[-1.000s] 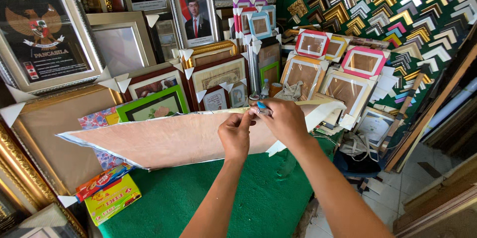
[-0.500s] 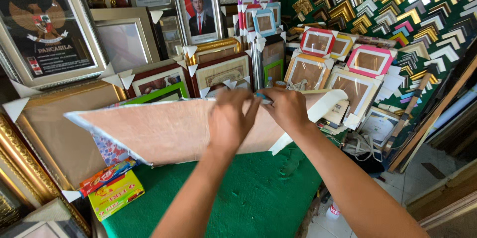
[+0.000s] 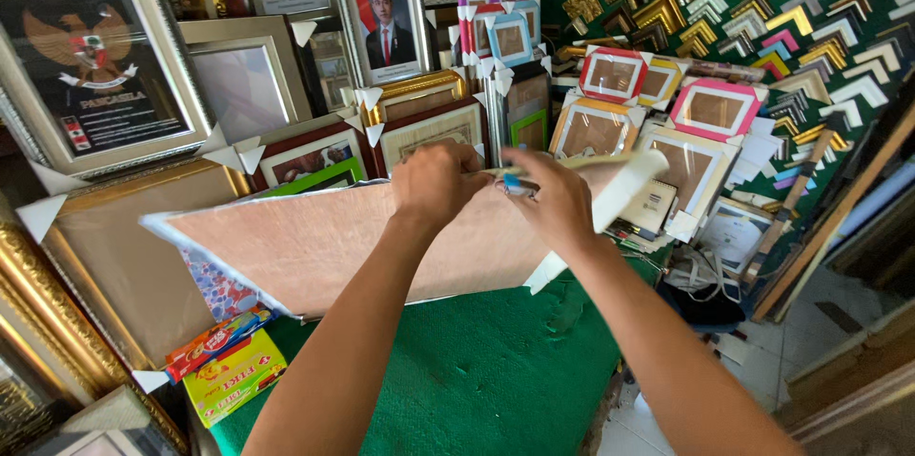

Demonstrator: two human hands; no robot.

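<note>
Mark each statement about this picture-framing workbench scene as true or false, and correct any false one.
1. Both hands, the left hand and the right hand, are at the top edge of the brown backing board. True.
2. The table is covered in red cloth. False: the cloth is green.
3. The right hand pinches a small blue thing. True; what kind of thing it is cannot be made out.
4. The board lies flat on the table. False: it is held up on edge, tilted, above the cloth.
5. A yellow-green box sits at the table's left corner. True.
6. The wall on the right is bare. False: it is covered with frame corner samples.
</note>
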